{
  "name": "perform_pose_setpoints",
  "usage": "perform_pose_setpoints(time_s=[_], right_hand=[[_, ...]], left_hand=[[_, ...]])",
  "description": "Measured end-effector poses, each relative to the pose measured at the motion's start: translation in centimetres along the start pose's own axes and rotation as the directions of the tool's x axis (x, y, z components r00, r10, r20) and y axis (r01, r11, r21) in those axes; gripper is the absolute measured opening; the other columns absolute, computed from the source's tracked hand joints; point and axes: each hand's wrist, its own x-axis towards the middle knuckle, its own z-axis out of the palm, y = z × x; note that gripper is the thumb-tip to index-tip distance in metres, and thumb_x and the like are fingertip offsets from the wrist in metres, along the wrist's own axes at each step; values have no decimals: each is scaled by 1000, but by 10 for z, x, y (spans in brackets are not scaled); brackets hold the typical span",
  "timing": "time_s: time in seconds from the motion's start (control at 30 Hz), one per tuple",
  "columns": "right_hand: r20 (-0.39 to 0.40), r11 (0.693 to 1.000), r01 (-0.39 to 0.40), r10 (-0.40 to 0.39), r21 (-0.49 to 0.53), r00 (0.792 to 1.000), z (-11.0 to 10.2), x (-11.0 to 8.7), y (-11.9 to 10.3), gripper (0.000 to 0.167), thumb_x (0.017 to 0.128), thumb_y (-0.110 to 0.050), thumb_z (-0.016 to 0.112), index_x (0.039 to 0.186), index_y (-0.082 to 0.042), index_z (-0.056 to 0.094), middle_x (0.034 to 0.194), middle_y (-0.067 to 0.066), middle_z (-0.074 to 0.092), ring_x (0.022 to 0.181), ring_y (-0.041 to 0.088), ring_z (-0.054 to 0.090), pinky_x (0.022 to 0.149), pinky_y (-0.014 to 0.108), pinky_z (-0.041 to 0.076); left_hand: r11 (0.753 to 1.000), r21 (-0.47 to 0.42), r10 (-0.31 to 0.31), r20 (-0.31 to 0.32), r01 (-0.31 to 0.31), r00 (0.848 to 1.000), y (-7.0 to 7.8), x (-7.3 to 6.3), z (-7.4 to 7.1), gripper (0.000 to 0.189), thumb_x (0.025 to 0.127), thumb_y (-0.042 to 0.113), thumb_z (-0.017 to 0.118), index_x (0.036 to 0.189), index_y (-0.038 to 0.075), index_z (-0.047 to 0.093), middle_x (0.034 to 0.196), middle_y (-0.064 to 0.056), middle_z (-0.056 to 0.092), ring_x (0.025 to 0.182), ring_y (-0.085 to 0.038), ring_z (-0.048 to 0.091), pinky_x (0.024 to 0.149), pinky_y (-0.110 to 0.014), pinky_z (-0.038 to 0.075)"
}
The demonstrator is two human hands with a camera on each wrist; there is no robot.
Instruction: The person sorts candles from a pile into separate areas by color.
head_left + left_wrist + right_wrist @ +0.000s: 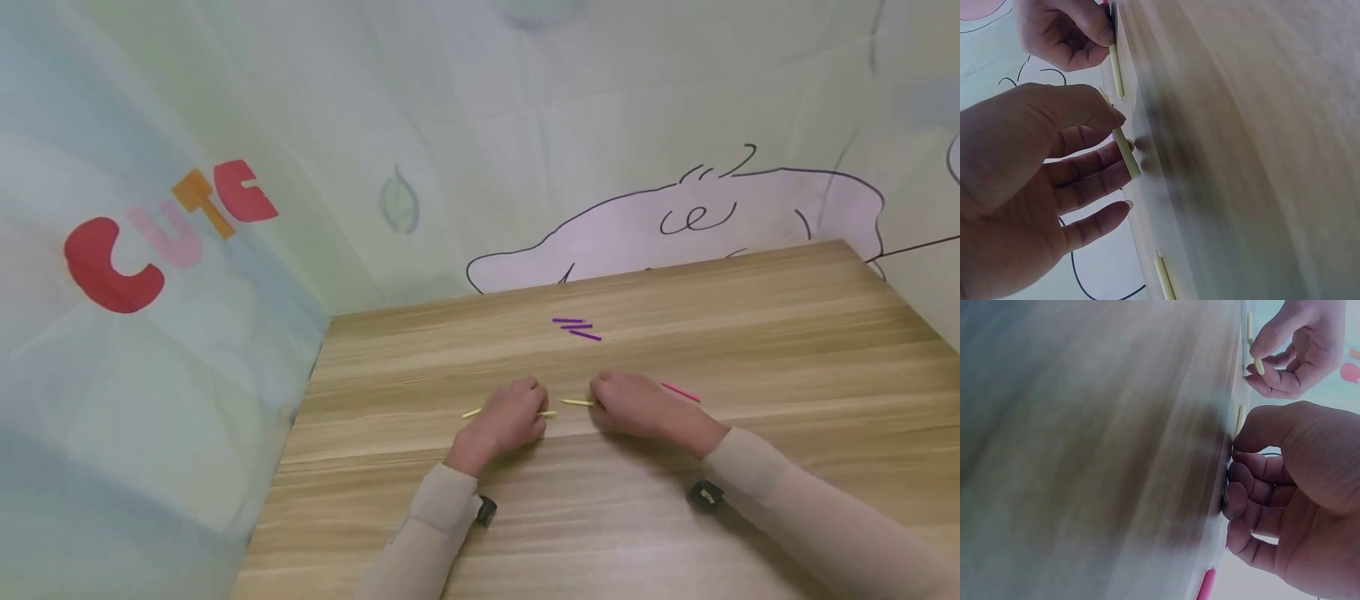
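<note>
My left hand point(512, 414) pinches a slim pale-yellow stick point(1126, 153) between thumb and fingers, just above the wooden table. A second yellow stick point(472, 413) lies on the table to the left of that hand, partly hidden behind it in the head view. My right hand point(633, 404) holds another yellow stick point(577, 402) by thumb and index finger, low against the tabletop, and its free end points at the left hand. Its other fingers are curled in the right wrist view. A pink stick point(681, 392) lies just beyond the right hand and wrist.
Three purple sticks point(577, 328) lie close together farther back on the wooden table point(420, 350). Behind and to the left hangs a printed cloth point(397, 100) with letters and a line drawing. Dark devices point(705, 497) are strapped at both wrists.
</note>
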Motion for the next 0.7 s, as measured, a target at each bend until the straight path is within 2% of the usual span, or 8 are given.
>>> perform_pose_setpoints(time_s=[0.37, 0.7], right_hand=[[-18, 1000, 12, -12, -9, 1000, 0, -1, -2, 15, 86, -10, 65, 75, -12, 55, 71, -2, 49, 57, 15, 47, 51, 35, 47], [-27, 1000, 25, -25, -19, 999, -1, -1, -2, 14, 85, -10, 65, 75, -13, 55, 71, -2, 49, 58, 15, 48, 52, 35, 48]], left_hand=[[1000, 0, 7, -14, -7, 1000, -3, -5, 0, 6, 83, 9, 66, 87, 10, 62, 87, 1, 53, 79, -15, 53, 70, -30, 48], [999, -14, -37, -3, 37, 999, -6, -10, -3, 6, 85, 8, 65, 90, 10, 63, 88, 1, 54, 79, -15, 53, 71, -30, 48]])
